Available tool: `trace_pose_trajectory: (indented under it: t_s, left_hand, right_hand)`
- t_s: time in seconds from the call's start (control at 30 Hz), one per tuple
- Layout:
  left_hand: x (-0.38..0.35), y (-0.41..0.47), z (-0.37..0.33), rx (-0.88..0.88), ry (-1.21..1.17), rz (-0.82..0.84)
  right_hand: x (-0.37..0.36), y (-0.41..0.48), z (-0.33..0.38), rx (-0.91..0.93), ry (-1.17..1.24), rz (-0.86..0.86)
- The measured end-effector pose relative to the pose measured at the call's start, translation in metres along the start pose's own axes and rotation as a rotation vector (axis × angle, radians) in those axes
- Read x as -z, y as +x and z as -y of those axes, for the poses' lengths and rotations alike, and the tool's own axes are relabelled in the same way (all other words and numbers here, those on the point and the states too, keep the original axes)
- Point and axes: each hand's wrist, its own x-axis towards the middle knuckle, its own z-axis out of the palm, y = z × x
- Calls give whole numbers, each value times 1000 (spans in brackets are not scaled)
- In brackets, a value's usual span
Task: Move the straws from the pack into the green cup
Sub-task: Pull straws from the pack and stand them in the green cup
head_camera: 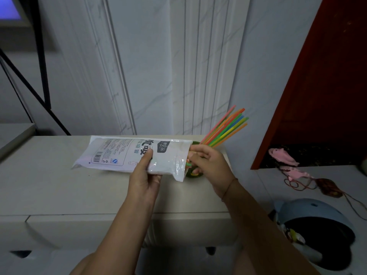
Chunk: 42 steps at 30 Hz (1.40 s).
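Observation:
My left hand (146,171) grips the white plastic straw pack (127,153) from below, thumb on top, holding it nearly level above the cabinet top. The pack's open mouth points right. My right hand (208,161) is at that mouth, fingers pinched on a green straw (188,165) that sticks out of it. The green cup (193,173) stands on the cabinet behind my right hand, mostly hidden by the hand and the pack. Several coloured straws (226,128) lean out of the cup up and to the right.
The pale cabinet top (59,187) runs left and toward me, with its right edge just past the cup. A blue bin with a dark opening (315,221) sits on the floor at lower right. Pink cloth and cords (286,157) lie beside a red-brown panel (325,80).

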Motion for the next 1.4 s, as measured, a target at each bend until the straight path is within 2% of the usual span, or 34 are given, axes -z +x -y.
trace_pose_trajectory:
  t_s: [0.33,0.6,0.87,1.03,1.27,1.4]
  left_hand:
    - [9,1,-9,20,-48,-15]
    - [16,8,-20,11,-106,-83]
    - [13,5,-8,10,-86,-101]
    - [11,3,-4,2,-51,-65]
    - [9,4,-10,-2,-70,-54]
    - [15,8,-19,-2,-89,-56]
  right_hand:
    - [7,6,-6,-21,70,-51]
    - [26,4,-1,-54,174,5]
    - [3,2,-4,-188,305,-40]
    - [-10,-1,2,-78,135,-98]
    - [-5,-3,4,30,58,-67]
    - [19,-4,4,60,-11,35]
